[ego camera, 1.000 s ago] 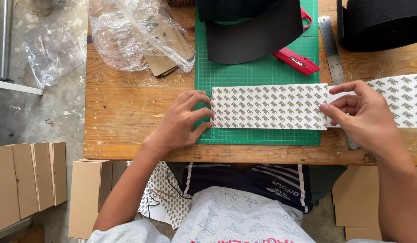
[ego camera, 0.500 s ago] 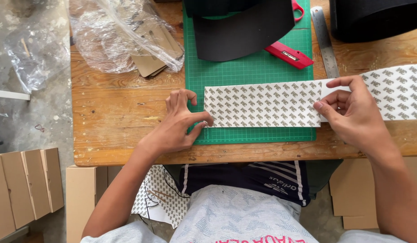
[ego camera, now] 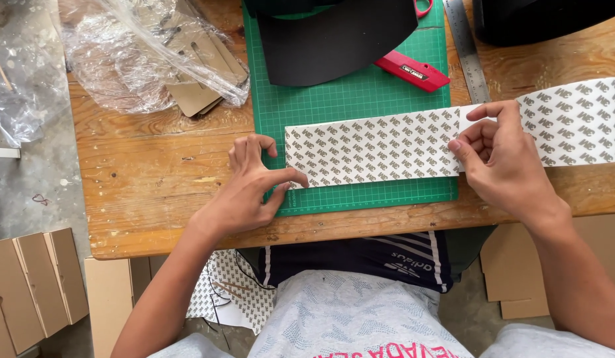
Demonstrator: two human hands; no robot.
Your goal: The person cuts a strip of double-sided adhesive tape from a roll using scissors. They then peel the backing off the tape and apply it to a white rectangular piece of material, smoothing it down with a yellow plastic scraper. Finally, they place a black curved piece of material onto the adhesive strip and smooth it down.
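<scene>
Patterned backing sheet (ego camera: 370,154), one long white strip printed with small grey marks, lies flat across the green cutting mat (ego camera: 350,99) and runs off to the right over the wooden table (ego camera: 148,166). Nearest the body, the left hand (ego camera: 251,189) rests on the table at the strip's left end; its thumb and forefinger are curled together at the lower left corner, touching the edge, though whether they actually pinch it cannot be told. The right hand (ego camera: 503,159) sits at the mat's right edge, fingers (ego camera: 483,113) bent and closed on the strip where a plain white patch shows. Further back on the mat lie one red utility knife (ego camera: 411,70) and one curved black sheet (ego camera: 334,40). One steel ruler (ego camera: 465,50) lies just beside the mat's right edge, partly under the strip. At the far left, one crumpled clear plastic bag (ego camera: 141,53) covers some brown cardboard pieces (ego camera: 201,93).
</scene>
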